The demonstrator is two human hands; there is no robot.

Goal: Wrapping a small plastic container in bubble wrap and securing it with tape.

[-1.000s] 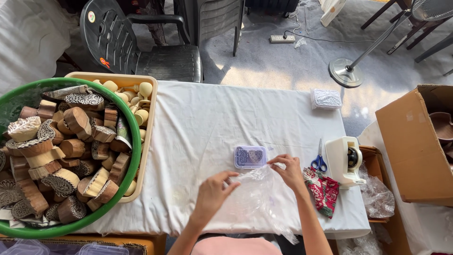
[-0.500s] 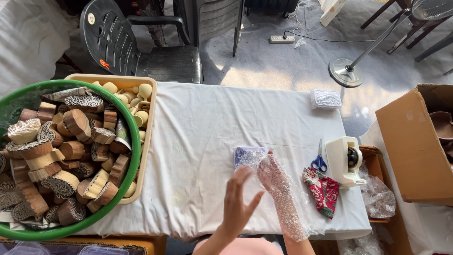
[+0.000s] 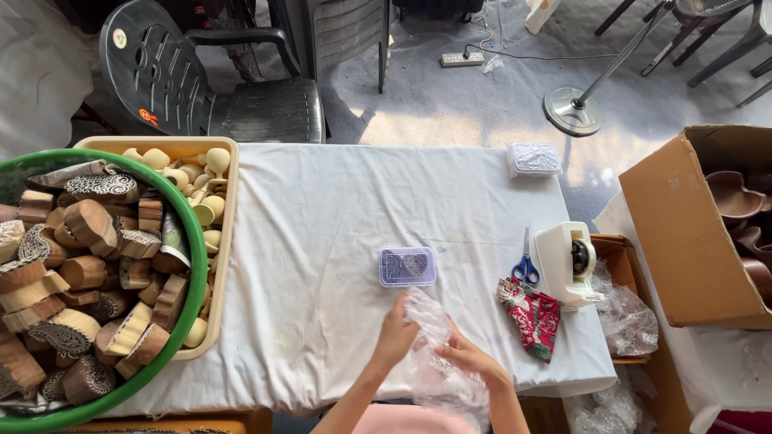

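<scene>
Both hands grip a crinkled clear plastic bag [image 3: 438, 354] at the table's near edge: the left hand [image 3: 396, 333] pinches its upper left side, the right hand [image 3: 466, 358] clamps its right. Just beyond lies a small clear lidded box with patterned pieces [image 3: 408, 266]. Thin film could slip or tear if tugged unevenly.

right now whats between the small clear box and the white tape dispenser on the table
In the head view, blue-handled scissors lie between the small clear box and the white tape dispenser, close beside the dispenser. The rest is bare white tablecloth.
</scene>
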